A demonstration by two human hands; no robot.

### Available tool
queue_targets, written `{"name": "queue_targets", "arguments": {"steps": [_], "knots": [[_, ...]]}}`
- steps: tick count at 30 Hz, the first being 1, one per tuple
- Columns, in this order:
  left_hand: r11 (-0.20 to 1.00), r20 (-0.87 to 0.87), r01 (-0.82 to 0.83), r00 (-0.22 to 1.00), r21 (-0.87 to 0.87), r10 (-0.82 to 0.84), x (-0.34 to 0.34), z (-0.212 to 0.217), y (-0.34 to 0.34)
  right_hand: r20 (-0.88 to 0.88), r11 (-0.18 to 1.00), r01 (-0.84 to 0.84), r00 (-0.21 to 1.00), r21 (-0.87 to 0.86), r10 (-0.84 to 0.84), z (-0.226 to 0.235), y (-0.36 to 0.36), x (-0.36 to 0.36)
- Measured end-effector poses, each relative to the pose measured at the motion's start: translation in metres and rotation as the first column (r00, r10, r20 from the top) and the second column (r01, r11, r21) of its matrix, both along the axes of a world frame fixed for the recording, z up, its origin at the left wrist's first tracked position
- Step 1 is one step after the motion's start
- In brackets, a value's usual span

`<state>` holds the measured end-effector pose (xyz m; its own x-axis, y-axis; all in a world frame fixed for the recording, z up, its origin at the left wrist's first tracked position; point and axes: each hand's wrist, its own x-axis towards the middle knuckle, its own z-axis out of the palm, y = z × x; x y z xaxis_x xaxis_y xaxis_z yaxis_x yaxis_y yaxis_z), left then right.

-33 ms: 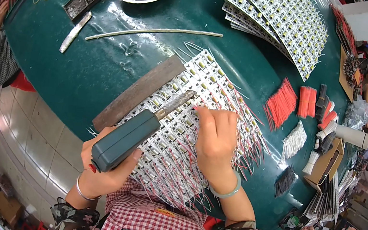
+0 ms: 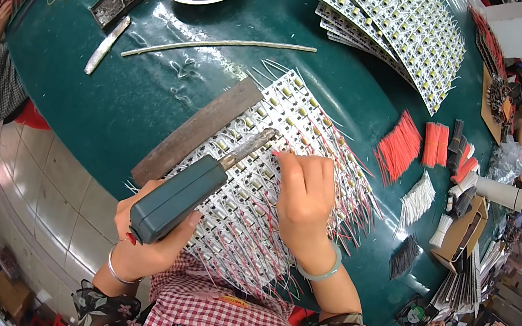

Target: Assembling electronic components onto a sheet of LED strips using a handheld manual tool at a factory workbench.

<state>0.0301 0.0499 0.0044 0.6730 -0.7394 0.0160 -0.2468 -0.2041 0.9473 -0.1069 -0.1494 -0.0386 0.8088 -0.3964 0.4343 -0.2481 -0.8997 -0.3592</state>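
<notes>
Soldering iron (image 2: 190,193): gripped by its green handle in the left hand (image 2: 148,241), fingers clenched round it, tip resting on the white circuit panel (image 2: 271,185) on the green worktop (image 2: 113,97). Right hand (image 2: 304,194) lies on the panel, fingers pinching a red wire (image 2: 274,153) beside the tip.

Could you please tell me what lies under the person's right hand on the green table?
The right hand rests on a white circuit panel bristling with red and white wire leads. The left hand holds a soldering iron whose tip meets it. The components beneath the palm are covered.
</notes>
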Motion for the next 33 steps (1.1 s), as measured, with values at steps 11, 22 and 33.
{"name": "queue_targets", "arguments": {"steps": [11, 22, 33], "knots": [[0.999, 0.011, 0.041, 0.999, 0.006, -0.041, 0.0011, -0.0012, 0.0064, -0.005, 1.0, -0.015, 1.0, 0.026, 0.016, -0.0016, 0.0049, 0.0029], [0.994, -0.075, 0.067, 0.995, 0.082, -0.061, 0.0016, 0.0011, 0.007, -0.034, 0.999, -0.008, 0.999, 0.04, 0.01, -0.0011, 0.0058, 0.0026], [0.993, -0.024, 0.076, 0.997, 0.086, -0.074, 0.002, 0.0027, 0.0064, -0.042, 1.0, 0.001, 0.999, 0.026, 0.0, -0.0016, 0.0073, 0.0027]]}}
